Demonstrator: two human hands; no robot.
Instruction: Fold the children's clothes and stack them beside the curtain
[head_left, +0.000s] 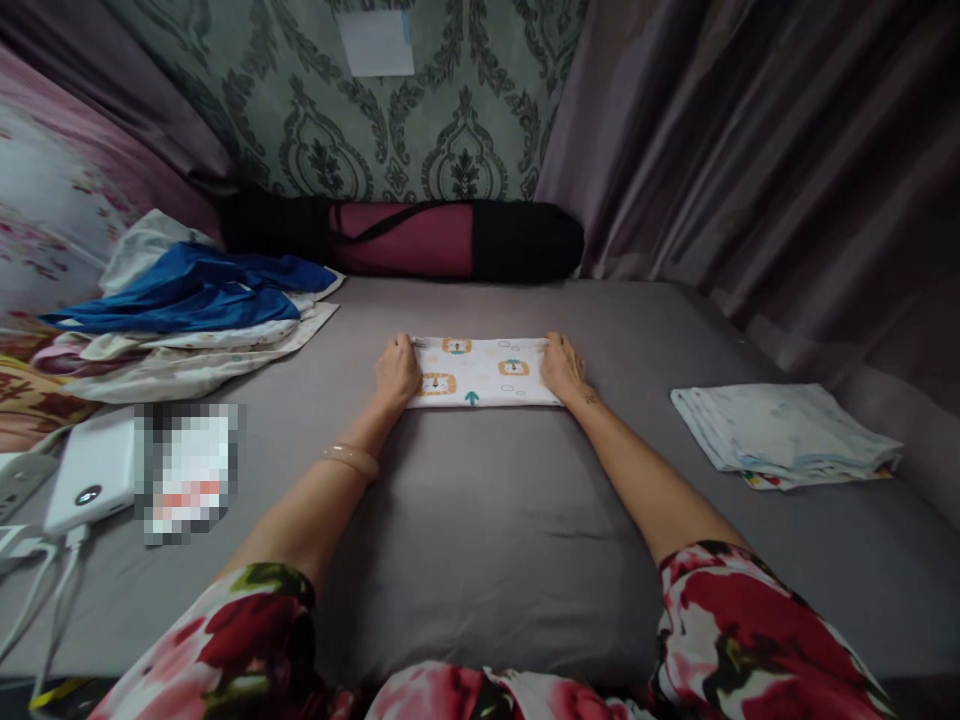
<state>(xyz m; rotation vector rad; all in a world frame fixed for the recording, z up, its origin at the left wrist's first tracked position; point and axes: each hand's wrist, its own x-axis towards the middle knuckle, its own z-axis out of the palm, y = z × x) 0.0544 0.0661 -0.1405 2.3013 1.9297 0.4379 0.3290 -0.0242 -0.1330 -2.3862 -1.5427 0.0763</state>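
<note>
A white cloth (484, 372) printed with orange lion faces and green sprigs is folded into a flat rectangle in the middle of the grey sheet. At its left end, my left hand (397, 370) has its fingers curled round the edge. My right hand (564, 368) grips the opposite end the same way, so the cloth is stretched between the two. Fingertips of both hands are partly hidden by the cloth and knuckles. Over to the right lies a stack of folded pale cloths (784, 430), apart from my right hand.
On the left are a heap of loose clothes with a blue garment (217, 285) on top, a white power bank (96, 468) with cables, and a blurred-out item (193, 470). A black and maroon rolled bag (409, 238) lies along the wall. Curtains (675, 130) hang at the right.
</note>
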